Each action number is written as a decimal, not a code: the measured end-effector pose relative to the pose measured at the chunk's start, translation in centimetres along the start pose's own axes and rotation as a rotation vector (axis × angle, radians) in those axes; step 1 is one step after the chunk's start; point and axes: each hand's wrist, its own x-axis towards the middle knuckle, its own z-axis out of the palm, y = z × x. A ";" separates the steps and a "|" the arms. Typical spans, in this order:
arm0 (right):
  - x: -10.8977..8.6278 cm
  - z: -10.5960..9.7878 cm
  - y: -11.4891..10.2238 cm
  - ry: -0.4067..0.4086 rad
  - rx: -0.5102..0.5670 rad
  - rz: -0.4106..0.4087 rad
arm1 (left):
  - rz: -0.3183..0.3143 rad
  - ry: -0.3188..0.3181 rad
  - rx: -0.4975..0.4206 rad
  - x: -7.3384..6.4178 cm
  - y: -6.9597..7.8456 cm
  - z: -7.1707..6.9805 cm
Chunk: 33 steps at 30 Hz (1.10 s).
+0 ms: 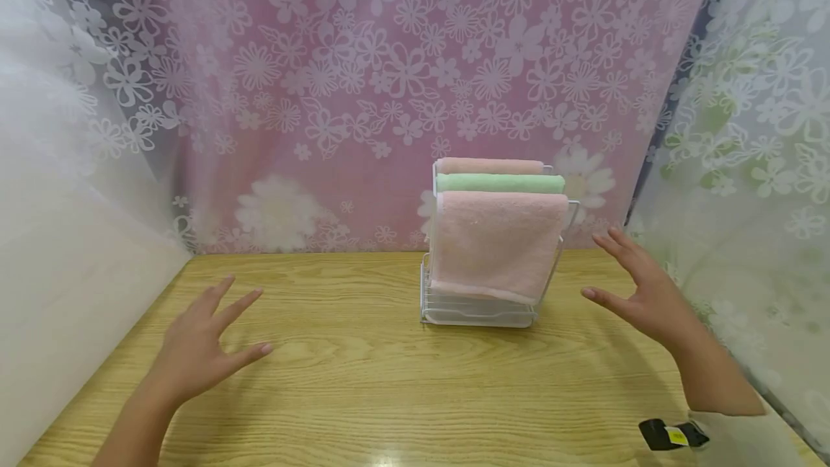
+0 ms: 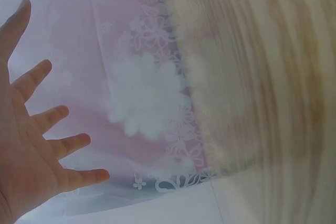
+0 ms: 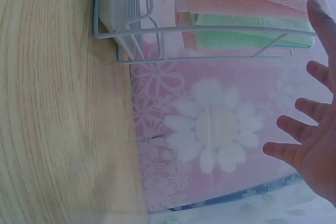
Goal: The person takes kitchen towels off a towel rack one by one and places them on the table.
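A white wire rack [image 1: 423, 292] stands on the wooden table, right of the middle. Over its front bar hangs a pink towel [image 1: 499, 243]; behind that are a green towel [image 1: 499, 183] and a peach-pink towel [image 1: 489, 165], mostly hidden in the head view. My right hand [image 1: 648, 300] hovers just right of the rack with fingers spread, not touching it. The right wrist view shows the green towel [image 3: 252, 38] and the rack's side wires [image 3: 210, 29] near that hand. Off to the left, my left hand [image 1: 194, 344] is held over the table, fingers apart and holding nothing.
The wood-grain table [image 1: 363, 395] runs to a pink floral curtain [image 1: 363, 92] at the back. A whitish sheet [image 1: 78, 236] borders the left side, a pale flowered one [image 1: 765, 200] the right. A white tray [image 1: 480, 317] sits in the rack's base.
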 end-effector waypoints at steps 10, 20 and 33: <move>-0.3 1.2 -0.1 0.132 0.010 -0.068 | 0.043 0.051 -0.068 0.3 0.3 0.8; 0.3 2.4 0.1 0.267 0.083 -0.165 | 0.079 0.090 -0.117 0.7 1.0 1.1; 1.2 2.7 -0.8 0.266 0.248 -0.076 | 0.058 0.066 -0.251 1.1 1.8 1.1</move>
